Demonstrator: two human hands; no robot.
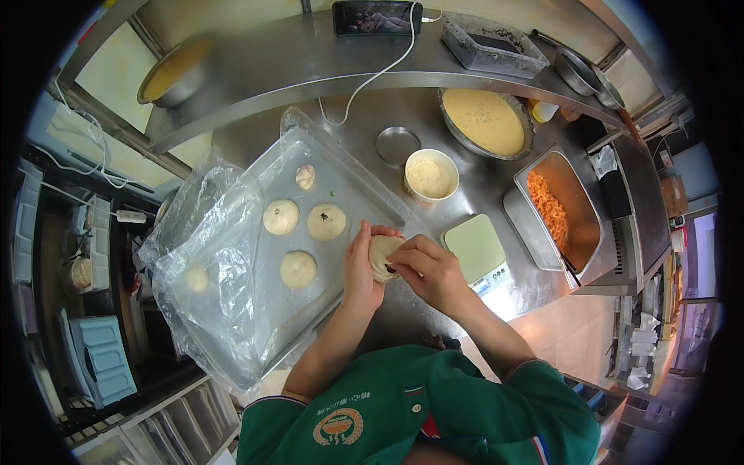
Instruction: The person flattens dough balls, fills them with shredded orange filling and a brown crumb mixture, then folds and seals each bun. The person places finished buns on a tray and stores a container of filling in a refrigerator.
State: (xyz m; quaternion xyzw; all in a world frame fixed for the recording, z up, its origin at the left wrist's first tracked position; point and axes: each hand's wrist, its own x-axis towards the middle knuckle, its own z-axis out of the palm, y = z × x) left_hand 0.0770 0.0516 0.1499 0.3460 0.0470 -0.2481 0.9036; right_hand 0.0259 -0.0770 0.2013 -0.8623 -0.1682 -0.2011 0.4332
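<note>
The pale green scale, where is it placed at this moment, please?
In the head view, the scale is right of centre, just right of the right hand, with the white tub beyond it and the steel pan to its right.

Steel shelf (267, 66) up top has a smartphone (373, 17) propped sideways, white cable (380, 73) draped over its front edge, metal bowl (175, 76) at far L, clear plastic tub (487, 57) R of phone, metal pans (576, 73) just beside, & lt-blue plastic trays (110, 366) stand lower L.

right grip (432, 274) partly hides the dough (380, 253)
</note>
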